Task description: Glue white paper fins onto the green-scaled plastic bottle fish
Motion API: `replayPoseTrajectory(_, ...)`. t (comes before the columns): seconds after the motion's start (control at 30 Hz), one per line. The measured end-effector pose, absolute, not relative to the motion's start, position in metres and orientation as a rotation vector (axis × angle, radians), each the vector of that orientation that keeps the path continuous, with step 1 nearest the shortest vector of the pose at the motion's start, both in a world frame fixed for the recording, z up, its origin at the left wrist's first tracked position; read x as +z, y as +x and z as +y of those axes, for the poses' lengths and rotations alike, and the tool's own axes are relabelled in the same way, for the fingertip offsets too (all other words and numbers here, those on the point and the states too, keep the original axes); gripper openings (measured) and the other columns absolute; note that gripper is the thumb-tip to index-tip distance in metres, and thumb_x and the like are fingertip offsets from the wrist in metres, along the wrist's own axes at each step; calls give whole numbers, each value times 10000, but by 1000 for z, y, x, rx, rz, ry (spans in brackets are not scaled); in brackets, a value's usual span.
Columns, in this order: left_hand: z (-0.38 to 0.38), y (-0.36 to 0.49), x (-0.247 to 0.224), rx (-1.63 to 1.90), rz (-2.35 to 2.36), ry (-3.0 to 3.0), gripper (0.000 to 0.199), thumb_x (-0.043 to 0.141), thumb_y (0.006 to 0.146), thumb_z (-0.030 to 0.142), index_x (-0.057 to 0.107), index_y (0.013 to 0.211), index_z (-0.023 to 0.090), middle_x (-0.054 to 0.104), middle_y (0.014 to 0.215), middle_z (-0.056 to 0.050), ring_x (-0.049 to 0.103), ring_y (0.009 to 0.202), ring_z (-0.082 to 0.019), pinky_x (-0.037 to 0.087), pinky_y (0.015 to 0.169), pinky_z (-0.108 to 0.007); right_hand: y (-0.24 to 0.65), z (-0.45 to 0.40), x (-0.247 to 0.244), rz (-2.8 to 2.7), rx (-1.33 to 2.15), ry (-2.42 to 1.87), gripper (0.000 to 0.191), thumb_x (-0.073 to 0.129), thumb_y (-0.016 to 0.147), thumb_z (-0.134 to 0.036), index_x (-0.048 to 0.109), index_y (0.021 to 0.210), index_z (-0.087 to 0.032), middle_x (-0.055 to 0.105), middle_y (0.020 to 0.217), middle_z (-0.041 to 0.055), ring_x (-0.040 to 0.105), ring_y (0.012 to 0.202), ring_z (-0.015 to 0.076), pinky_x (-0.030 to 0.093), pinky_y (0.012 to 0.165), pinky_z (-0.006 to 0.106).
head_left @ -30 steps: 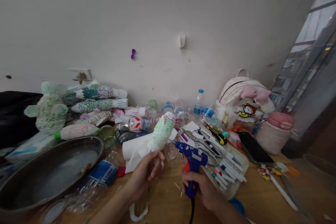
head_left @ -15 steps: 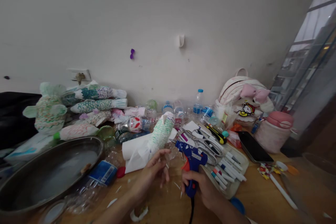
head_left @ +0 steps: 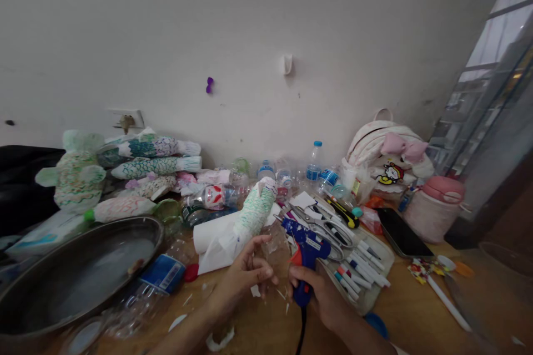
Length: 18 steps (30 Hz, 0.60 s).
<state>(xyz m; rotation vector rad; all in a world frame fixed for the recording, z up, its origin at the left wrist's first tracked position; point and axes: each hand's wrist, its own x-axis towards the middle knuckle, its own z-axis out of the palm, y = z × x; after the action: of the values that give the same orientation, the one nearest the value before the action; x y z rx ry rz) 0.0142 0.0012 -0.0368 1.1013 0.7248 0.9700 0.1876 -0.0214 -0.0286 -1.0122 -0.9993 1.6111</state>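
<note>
Head cam: blue glue gun (head_left: pixel 308 252) is up against the left side of the marker tray (head_left: pixel 370 300) from this angle, with the right hand (head_left: pixel 313 284) wrapped round its handle. Left hand (head_left: pixel 249 273) is further left of the tray, fingers loosely spread. Green-scaled fish thing (head_left: pixel 255 212) is also left of the tray, beyond that hand, by a white paper roll (head_left: pixel 211 233). Black phone's (head_left: pixel 403 234) right of the tray, big metal basin (head_left: pixel 91 274) way off left
</note>
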Motion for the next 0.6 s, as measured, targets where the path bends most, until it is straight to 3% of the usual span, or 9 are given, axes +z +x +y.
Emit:
replayPoseTrajectory(0.13,7,16,-49,927,653,1145,689,850,524,414,464,1066,234,659,670,33,543,455,-93,345,441,-193,185,-18,-33,-869,1628,-937,335,792,562,-418,673,768,-183,660,679,1,576,628,140,435,585,250)
replayPoseTrajectory(0.4,-4,20,-40,796,612,1336,603,848,557,359,507,1037,229,615,694,43,541,617,-118,335,549,-222,184,-18,-34,-834,1641,-823,288,833,543,-287,679,766,-191,687,727,-26,601,703,146,454,716,279)
replayPoseTrajectory(0.6,-11,24,-35,756,610,1310,549,836,568,245,516,1014,251,582,818,41,557,674,-118,364,596,-240,182,-17,-36,-855,1698,-809,202,799,566,-252,683,706,-164,684,657,-6,594,605,134,442,618,255)
